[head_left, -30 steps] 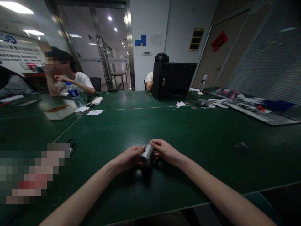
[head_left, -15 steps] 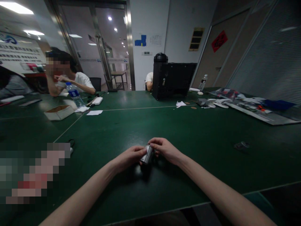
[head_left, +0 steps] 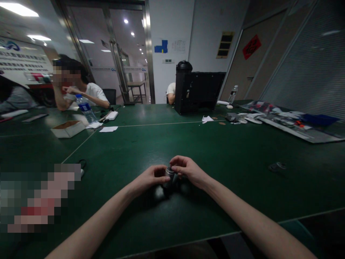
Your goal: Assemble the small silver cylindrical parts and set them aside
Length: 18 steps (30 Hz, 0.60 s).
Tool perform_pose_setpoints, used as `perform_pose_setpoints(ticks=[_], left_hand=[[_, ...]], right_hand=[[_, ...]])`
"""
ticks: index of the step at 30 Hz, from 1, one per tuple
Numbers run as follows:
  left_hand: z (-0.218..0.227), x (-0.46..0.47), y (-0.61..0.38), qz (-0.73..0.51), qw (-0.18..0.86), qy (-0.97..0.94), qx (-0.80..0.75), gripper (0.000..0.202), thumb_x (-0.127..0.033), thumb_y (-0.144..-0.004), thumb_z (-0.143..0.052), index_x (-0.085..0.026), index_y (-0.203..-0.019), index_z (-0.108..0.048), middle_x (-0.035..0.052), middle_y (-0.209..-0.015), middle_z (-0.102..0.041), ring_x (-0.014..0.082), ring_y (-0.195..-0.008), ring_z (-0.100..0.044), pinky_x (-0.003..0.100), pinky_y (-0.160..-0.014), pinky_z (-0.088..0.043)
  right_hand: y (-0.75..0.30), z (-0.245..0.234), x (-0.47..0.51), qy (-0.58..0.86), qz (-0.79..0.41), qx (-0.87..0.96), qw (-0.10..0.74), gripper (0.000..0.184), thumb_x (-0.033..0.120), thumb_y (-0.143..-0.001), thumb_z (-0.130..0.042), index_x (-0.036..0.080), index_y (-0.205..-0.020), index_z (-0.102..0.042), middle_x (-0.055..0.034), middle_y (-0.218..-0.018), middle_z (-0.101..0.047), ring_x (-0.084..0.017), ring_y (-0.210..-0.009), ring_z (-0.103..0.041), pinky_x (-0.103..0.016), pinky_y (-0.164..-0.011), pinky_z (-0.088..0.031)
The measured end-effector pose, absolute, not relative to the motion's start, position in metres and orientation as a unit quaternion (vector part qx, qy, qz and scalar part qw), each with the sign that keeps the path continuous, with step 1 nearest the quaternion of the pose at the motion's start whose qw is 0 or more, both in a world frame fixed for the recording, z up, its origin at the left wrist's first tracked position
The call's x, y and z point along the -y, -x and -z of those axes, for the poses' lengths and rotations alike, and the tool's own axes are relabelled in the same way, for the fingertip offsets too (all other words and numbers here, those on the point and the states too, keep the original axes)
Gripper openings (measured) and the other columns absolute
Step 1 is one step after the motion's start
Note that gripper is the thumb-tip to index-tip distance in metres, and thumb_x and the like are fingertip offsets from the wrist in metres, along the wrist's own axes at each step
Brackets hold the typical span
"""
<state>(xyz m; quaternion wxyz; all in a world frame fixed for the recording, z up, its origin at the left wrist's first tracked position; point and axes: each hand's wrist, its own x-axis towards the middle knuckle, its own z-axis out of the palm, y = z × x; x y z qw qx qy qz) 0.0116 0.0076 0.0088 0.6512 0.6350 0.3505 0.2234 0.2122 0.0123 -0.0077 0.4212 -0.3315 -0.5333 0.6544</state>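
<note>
Visibly, L hand (head_left: 149, 177) gripping metal cyl (head_left: 170, 175) from one side, R hand (head_left: 188, 169) closed on it opposite, both low over green work table (head_left: 215, 201)

Cardboard box (head_left: 68, 129); water bottle (head_left: 85, 113); green workbench (head_left: 151, 144); beyond, perhaps a black computer case (head_left: 199, 93)

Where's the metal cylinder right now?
In the head view, the metal cylinder sits low and centre, between the left hand and right hand, over the green table.

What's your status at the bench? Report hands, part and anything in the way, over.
Left hand and right hand both on metal cylinder, over green work table. Black cable off to the left, apart from the hands.
</note>
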Motion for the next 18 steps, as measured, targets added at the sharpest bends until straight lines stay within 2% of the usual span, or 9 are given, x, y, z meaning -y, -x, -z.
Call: perform_pose_setpoints(ticks=[9,18], left_hand=[[-0.0101,-0.0098,-0.0130,-0.245,0.632,-0.645,-0.353,0.035,-0.022,-0.069,-0.074,-0.015,-0.101,-0.062,0.0045,-0.097,-0.064,0.0195,-0.093,-0.059,0.033,-0.087,-0.043],[-0.0086,-0.0107,-0.0127,-0.247,0.634,-0.643,-0.352,0.036,-0.015,-0.067,-0.073,-0.014,-0.101,-0.061,0.0046,-0.096,-0.065,0.0195,-0.091,-0.061,0.036,-0.088,-0.045]], right_hand=[[-0.2116,0.0024,-0.0086,0.321,-0.642,0.562,0.411,0.028,0.028,-0.066,-0.076,0.017,-0.087,-0.061,-0.0023,-0.085,-0.066,-0.010,-0.065,-0.057,-0.018,-0.050,-0.038],[-0.2107,0.0016,-0.0071,0.330,-0.621,0.588,0.400,0.029,0.028,-0.066,-0.076,0.016,-0.088,-0.062,-0.0030,-0.085,-0.065,-0.010,-0.067,-0.056,-0.019,-0.052,-0.041]])
